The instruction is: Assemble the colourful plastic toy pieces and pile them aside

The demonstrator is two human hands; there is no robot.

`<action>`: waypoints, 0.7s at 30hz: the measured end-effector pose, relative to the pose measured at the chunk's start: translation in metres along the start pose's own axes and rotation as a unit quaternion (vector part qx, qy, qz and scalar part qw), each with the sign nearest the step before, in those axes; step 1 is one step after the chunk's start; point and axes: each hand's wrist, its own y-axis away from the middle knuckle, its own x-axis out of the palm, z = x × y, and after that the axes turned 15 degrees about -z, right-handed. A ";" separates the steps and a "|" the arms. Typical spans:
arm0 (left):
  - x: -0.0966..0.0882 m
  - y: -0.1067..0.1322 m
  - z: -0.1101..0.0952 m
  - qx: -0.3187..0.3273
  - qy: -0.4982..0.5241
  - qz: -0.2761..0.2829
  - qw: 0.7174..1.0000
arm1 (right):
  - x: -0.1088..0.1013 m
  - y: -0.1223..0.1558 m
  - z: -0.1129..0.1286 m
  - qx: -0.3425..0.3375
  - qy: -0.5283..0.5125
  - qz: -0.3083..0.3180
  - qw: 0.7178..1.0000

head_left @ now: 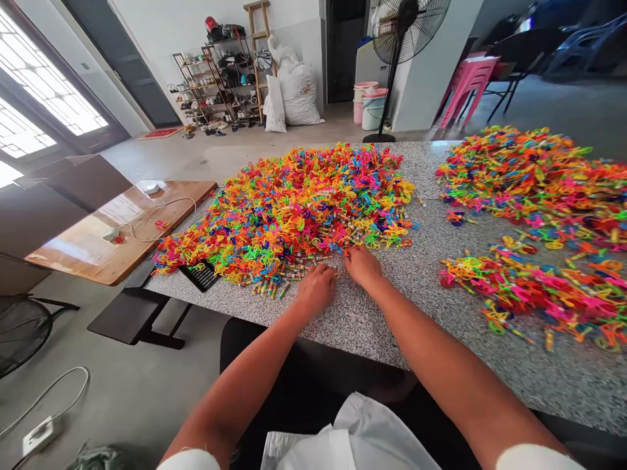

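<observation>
A big heap of small bright plastic loops (304, 202) in many colours covers the middle of a speckled granite table (372, 320). Both of my hands rest at the heap's near edge. My left hand (316, 287) lies knuckles up with its fingers curled down onto small striped pieces (274, 284) at the pile's foot. My right hand (361, 264) sits beside it, fingers bent into the loose loops. What either hand holds, if anything, is hidden under the fingers.
Two more heaps of the same loops lie at the right, one at the back (533, 176) and one nearer (539, 294). A black grille-like piece (200, 275) sticks out under the main heap. A wooden side table (122, 228) stands to the left, a standing fan (399, 39) behind.
</observation>
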 end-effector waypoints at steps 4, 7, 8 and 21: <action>-0.009 0.010 0.014 -0.058 0.011 -0.054 0.997 | 0.000 0.020 0.006 -0.034 0.026 0.043 0.998; -0.010 0.014 0.015 -0.100 -0.004 -0.058 0.993 | 0.002 0.021 0.007 -0.052 -0.014 0.055 0.997; -0.010 0.014 0.014 -0.108 -0.013 -0.061 0.992 | 0.003 0.017 0.008 -0.054 -0.018 0.050 0.997; -0.017 0.009 0.002 -0.084 0.010 0.075 0.994 | 0.021 -0.018 0.024 -0.092 -0.008 0.056 0.994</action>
